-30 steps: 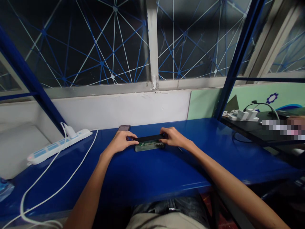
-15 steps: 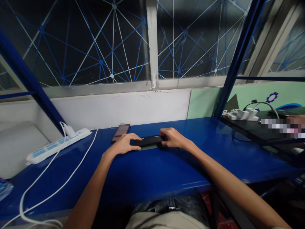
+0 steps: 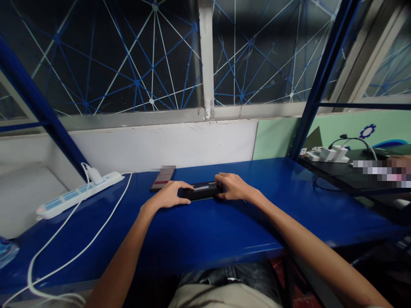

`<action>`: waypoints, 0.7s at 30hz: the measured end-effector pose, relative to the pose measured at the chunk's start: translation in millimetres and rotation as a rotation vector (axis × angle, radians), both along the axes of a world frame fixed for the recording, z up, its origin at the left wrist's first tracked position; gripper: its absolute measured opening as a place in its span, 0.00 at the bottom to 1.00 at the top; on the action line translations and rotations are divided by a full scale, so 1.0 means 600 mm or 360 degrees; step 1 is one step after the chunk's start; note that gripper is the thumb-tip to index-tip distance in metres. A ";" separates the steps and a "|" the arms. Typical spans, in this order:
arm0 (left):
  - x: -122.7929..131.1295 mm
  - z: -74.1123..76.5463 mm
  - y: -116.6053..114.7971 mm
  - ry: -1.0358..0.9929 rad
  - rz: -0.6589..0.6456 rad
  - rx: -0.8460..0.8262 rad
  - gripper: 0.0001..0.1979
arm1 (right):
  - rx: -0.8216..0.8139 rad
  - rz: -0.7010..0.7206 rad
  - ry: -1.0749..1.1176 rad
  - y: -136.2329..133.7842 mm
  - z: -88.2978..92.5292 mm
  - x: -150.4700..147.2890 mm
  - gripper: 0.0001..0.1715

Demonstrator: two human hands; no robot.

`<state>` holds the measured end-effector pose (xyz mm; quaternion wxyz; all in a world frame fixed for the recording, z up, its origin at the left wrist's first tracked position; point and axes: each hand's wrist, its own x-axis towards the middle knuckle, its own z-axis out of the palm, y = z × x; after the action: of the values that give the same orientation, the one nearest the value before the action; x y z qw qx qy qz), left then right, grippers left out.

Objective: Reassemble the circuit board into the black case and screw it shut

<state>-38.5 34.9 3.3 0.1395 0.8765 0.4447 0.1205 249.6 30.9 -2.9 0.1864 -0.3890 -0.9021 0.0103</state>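
Note:
A long black object (image 3: 201,192) with a flat face and a pale strip along it is held low at the desk; its exact kind I cannot make out. My left hand (image 3: 173,193) grips its left end, with the thumb at the near side and fingers at the far side. Around the right end curl the fingers of my right hand (image 3: 231,186). Both ends are partly hidden by the hands. A smartphone (image 3: 162,177) with a lit screen lies just behind my left hand. Near my right wrist, a thin dark item (image 3: 245,201) rests on the desk.
The blue desk (image 3: 205,235) carries a white power strip (image 3: 80,196) and a loose white cable (image 3: 107,224) on the left. Blue metal posts rise at both sides. On the right, a black desk (image 3: 340,171) holds another power strip (image 3: 327,154); another person's hand (image 3: 398,161) shows there.
The black object has been tilted between my hands, so its face with the pale strip shows more than before. My hands have barely shifted.

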 end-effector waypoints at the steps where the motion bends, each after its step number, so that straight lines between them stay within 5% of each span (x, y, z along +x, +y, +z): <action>1: 0.000 -0.001 0.001 -0.0004 -0.0009 0.0003 0.24 | -0.0002 -0.0004 -0.0007 -0.001 0.001 -0.001 0.17; 21: 0.000 0.001 0.002 -0.0063 -0.0037 -0.0075 0.24 | -0.0200 -0.0029 -0.0049 0.017 0.002 0.016 0.28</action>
<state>-38.4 36.1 4.2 0.1702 0.8756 0.4343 0.1258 259.1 40.9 -1.8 0.1480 -0.4082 -0.8989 0.0592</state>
